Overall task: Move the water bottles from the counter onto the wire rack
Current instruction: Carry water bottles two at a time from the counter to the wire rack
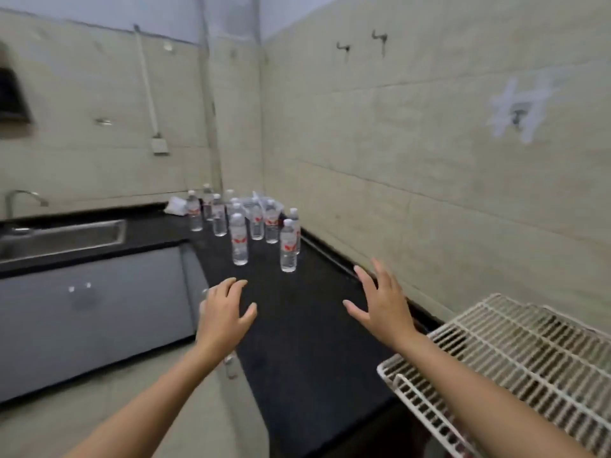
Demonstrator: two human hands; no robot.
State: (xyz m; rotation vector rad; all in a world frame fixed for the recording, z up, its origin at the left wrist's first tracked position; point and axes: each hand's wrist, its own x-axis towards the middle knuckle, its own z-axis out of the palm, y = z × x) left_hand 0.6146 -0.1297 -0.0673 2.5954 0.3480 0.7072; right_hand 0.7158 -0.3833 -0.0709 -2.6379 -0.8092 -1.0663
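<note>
Extending left hand and right hand over the surface, fingers spread, released, holding nothing. Targeting the nearest water bottles, standing upright near the far corner. Recommending mid-body grips, avoiding neighbours. Planning the return over bare surface, clear of wall and front edge, to the wire rack at near right.

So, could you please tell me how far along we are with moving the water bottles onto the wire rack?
Nothing looks done: the visible part of the wire rack holds no bottle. In hand: the left hand and right hand are both open and empty, reaching over the counter toward the water bottles. Left: the whole cluster, roughly ten, stands upright at the counter's far end, all yet to be moved.
</note>
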